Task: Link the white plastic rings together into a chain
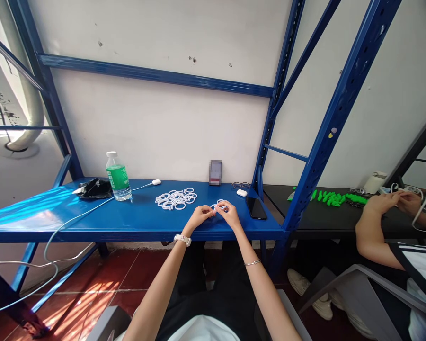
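Observation:
My left hand point(199, 217) and my right hand point(230, 216) meet over the front part of the blue table. Both have their fingertips pinched together on a small white ring point(213, 206), mostly hidden by the fingers. More white shows just behind my right hand, too covered to make out fully. To the left of my hands lies a loose pile of white rings point(175, 199), some overlapping. A black phone point(256, 208) rests flat to the right of my right hand.
On the blue table point(142, 222) stand a water bottle point(118, 177) and a propped phone point(215, 173). A black bag point(94, 188), white cable point(81, 214), earbud case point(242, 193) and glasses point(240, 185) lie there too. Blue posts point(335, 113) rise at right; a co-worker's hands point(397, 202) are beyond, near green pieces point(330, 197).

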A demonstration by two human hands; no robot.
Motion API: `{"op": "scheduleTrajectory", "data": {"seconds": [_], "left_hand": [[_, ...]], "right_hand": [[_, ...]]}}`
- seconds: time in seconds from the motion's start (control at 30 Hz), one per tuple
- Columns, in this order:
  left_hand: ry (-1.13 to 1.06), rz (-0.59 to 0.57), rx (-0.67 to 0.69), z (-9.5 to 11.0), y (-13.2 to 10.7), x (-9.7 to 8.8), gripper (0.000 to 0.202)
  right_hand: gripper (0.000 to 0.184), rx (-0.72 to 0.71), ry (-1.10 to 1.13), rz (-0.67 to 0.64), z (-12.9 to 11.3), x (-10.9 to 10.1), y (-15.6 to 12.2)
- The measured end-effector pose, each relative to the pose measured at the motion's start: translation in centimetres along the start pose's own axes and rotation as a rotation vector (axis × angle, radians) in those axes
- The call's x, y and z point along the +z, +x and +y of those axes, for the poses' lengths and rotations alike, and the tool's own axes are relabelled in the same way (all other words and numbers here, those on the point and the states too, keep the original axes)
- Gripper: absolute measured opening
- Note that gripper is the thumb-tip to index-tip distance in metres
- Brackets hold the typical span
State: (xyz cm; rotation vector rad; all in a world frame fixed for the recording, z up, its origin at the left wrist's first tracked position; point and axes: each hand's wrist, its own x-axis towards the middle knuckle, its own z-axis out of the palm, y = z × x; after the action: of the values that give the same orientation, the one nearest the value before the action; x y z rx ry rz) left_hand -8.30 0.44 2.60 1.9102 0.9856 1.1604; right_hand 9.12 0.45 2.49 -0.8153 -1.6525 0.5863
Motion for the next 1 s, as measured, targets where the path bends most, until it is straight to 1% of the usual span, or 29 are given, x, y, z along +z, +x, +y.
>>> {"op": "scheduleTrajectory", "data": {"seconds": [0.17, 0.3, 0.4, 0.53, 0.63, 0.8, 1.0], "left_hand": [[-0.05, 0.029, -0.012, -0.25, 0.05, 0.14, 0.046], [-0.091, 0.017, -0.011, -0.25, -0.04, 0.18, 0.06], [-0.088, 0.007, -0.012, -0.18, -0.1, 0.18, 0.063], [-0.088, -0.028, -0.014, -0.05, -0.18, 0.18, 0.062], [-0.074, -0.055, -0.016, -0.02, -0.23, 0.17, 0.057], [-0.026, 0.009, 0.015, -0.2, -0.12, 0.2, 0.049], [-0.06, 0.02, 0.022, -0.18, -0.11, 0.18, 0.053]], "right_hand": [[0.028, 0.003, 0.065, -0.003, 0.38, 0.04, 0.04], [0.031, 0.049, 0.13, -0.044, 0.39, 0.11, 0.14], [0.032, 0.074, 0.178, -0.058, 0.2, 0.11, 0.15], [0.031, 0.084, 0.223, -0.055, 0.06, 0.08, 0.16], [0.031, 0.087, 0.209, -0.059, 0.15, 0.07, 0.2], [0.034, 0.097, 0.185, -0.049, 0.51, 0.11, 0.28], [0.033, 0.114, 0.188, -0.025, 0.68, 0.12, 0.23]]}}
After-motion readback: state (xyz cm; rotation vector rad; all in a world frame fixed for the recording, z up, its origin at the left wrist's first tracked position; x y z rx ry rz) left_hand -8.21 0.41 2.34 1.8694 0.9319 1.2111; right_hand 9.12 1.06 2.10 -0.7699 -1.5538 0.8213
